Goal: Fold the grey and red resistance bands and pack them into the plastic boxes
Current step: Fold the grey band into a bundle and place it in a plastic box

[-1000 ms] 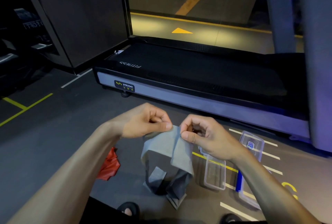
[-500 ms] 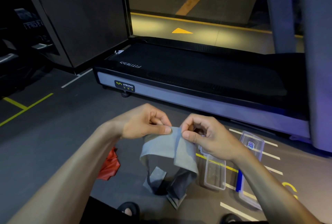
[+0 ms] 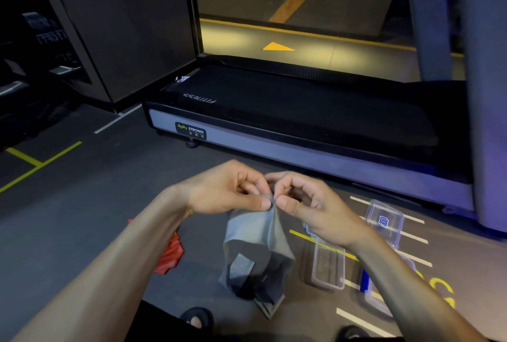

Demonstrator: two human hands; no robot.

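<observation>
**Grey band mid-fold; red band and boxes waiting on the floor**

Head view. The left hand and right hand meet thumb to thumb, each pinching the top edge of the grey resistance band between thumb and forefinger. The band hangs from this shared pinch in a loose, doubled drape, its lower end crumpled on the floor near the person's feet. The fold is judged begun but not finished: the hanging length is too long and slack for a box. The red resistance band lies bunched on the floor, partly hidden behind the left forearm and held by neither hand. To the right, a clear plastic box lies open on the floor with nothing in it; another clear piece with a blue label lies beyond the right wrist, and more clear plastic shows behind the right forearm. Remaining, by this view: completing the grey fold, folding the red band, packing both.
</observation>
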